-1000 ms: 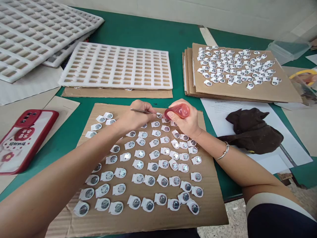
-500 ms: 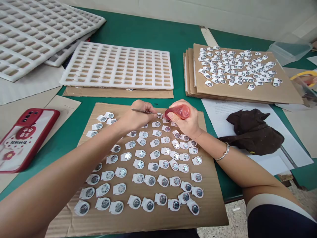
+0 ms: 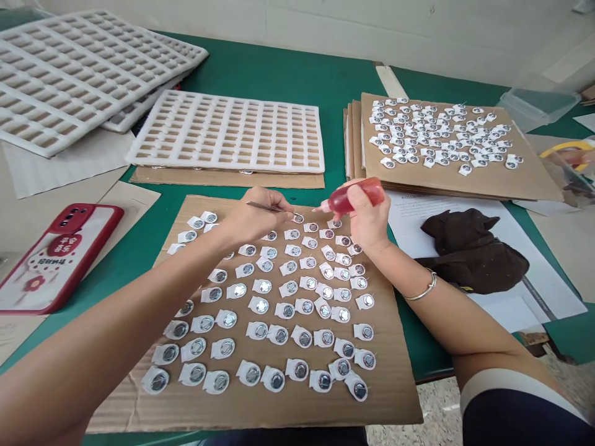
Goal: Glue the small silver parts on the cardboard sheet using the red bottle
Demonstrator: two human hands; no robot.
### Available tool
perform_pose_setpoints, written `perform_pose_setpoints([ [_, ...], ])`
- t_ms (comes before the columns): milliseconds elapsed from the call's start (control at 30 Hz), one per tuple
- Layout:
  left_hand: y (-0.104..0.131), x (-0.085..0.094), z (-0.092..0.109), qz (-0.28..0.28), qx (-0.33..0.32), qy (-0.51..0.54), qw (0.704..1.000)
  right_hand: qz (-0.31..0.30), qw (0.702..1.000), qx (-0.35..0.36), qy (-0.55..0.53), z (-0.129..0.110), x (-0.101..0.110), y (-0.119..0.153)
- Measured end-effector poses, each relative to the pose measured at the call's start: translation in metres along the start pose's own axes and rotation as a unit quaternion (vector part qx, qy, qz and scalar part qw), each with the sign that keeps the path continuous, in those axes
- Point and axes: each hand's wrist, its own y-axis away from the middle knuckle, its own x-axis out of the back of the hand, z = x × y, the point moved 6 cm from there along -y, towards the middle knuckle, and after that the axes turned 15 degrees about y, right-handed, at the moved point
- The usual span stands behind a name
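Observation:
My left hand (image 3: 255, 217) is closed around a pair of metal tweezers (image 3: 266, 207), whose tip is at a small round metal piece with a white tab (image 3: 298, 218) near the far edge of the cardboard sheet (image 3: 260, 412). In my right hand (image 3: 369, 217) is a small squeeze bottle (image 3: 356, 196) of red liquid, lying almost level with its thin nozzle pointing left, a short way from that piece. Rows of similar round metal pieces (image 3: 251, 373) on white tabs cover the sheet.
White foam grid trays (image 3: 100, 68) lie at the back left, another foam tray (image 3: 227, 133) behind the sheet. Stacked cardboard (image 3: 418, 179) with more pieces is at the back right. A red-cased phone (image 3: 60, 257) lies left; brown cloth (image 3: 478, 260) rests on paper at right.
The bottle has tipped from pointing at me to lying sideways, its nozzle now visible and drawn back right of the piece. My left hand stays nearly in place. The camera view has shifted slightly.

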Motion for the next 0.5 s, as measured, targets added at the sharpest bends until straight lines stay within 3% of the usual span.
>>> perform_pose_setpoints([
  [167, 0.025, 0.032, 0.019, 0.093, -0.004, -0.032, 0.995, 0.076, 0.992, -0.032, -0.099, 0.003, 0.027, -0.016],
  [267, 0.041, 0.044, 0.015, 0.123, -0.021, -0.035, 0.992, 0.08, 0.987, -0.068, -0.124, 0.005, 0.035, -0.022],
  [367, 0.053, 0.041, 0.007, 0.116, -0.032, -0.032, 0.992, 0.068, 0.987, -0.077, -0.121, 0.0, 0.033, -0.025],
  [500, 0.059, 0.023, 0.002, 0.078, -0.046, -0.053, 0.994, 0.033, 0.998, -0.019, -0.059, -0.015, 0.015, -0.029],
])
